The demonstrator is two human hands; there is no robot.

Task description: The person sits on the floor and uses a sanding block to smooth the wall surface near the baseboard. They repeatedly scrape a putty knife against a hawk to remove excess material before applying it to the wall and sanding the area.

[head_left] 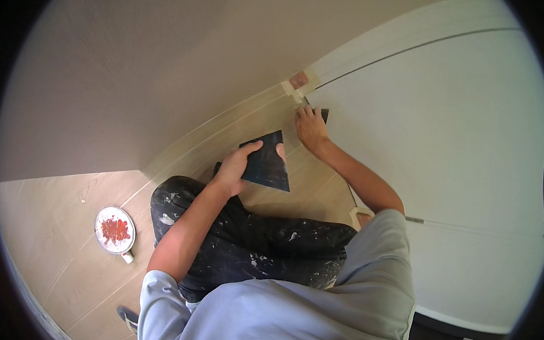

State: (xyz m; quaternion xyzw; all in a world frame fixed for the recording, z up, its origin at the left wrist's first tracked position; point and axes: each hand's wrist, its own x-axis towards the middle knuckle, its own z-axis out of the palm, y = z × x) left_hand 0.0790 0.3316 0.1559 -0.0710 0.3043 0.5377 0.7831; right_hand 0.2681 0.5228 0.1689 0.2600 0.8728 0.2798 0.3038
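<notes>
My left hand (231, 168) grips a dark, flat, wide-bladed scraper (265, 161), with the thumb on its face and a fingertip showing at its far edge. Further ahead and to the right, my right hand (311, 126) is closed with its fingers bent down at the foot of the white panel (441, 134). The edge of a dark flat piece (325, 114) pokes out beside it; the rest is hidden under the hand. Just beyond the fingertips is a reddish-brown patch (298, 80) framed by pale masking tape (312, 75).
A white round dish (104, 243) smeared with red-orange paste (115, 230) stands on the wood-look floor (60, 234) to my left. A brownish wall (137, 75) rises ahead. Another taped patch (362, 219) lies by my right elbow. A dark shoe (127, 316) shows at lower left.
</notes>
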